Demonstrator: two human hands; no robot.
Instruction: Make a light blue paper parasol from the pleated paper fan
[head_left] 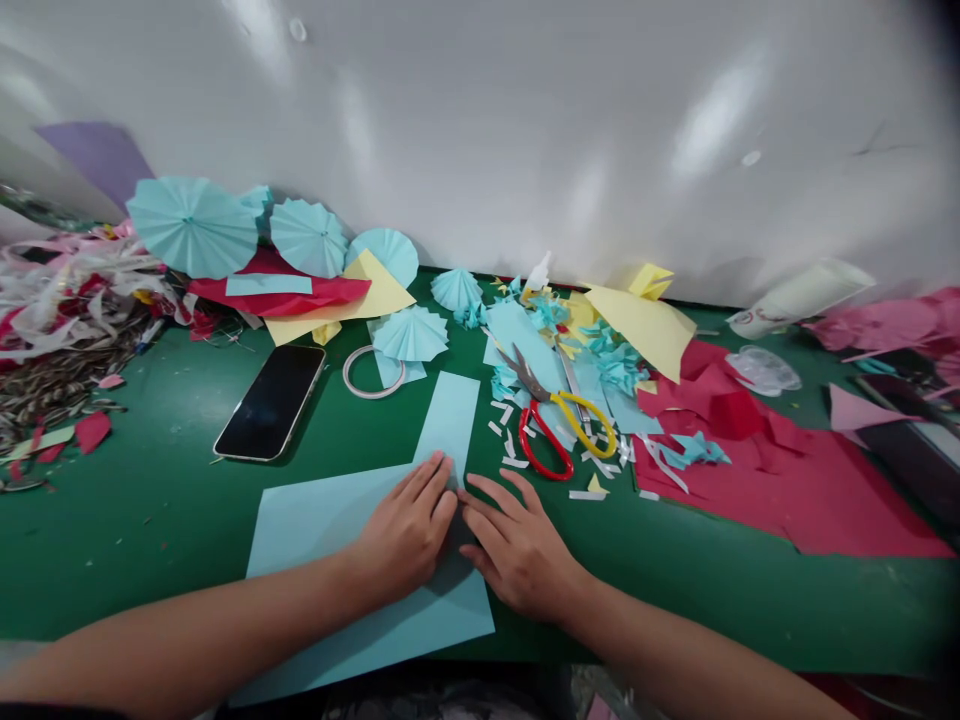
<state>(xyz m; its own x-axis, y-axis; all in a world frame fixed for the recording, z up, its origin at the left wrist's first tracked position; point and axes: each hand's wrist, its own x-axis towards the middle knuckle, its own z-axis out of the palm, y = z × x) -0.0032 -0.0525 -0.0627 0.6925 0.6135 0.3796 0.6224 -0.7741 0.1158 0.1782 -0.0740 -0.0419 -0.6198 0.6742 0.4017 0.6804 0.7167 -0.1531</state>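
Observation:
A large light blue sheet (300, 520) lies on the green table at front center. A narrower light blue strip (448, 415) reaches away from its upper right part. My left hand (411, 520) rests on the sheet near where the two papers meet, its fingers pressed together and pointing forward; anything under them is hidden. My right hand (517, 540) is at the sheet's right edge with its fingers spread, one fingertip close to my left fingers. Red-and-yellow-handled scissors (551, 400) lie open beyond my right hand.
A black phone (274, 402) and a tape roll (373, 372) lie left of the strip. Pleated blue paper fans (193, 228) stand along the wall. Red paper (832, 490) and paper scraps cover the right side. Stems and ribbons (67, 330) are piled at far left.

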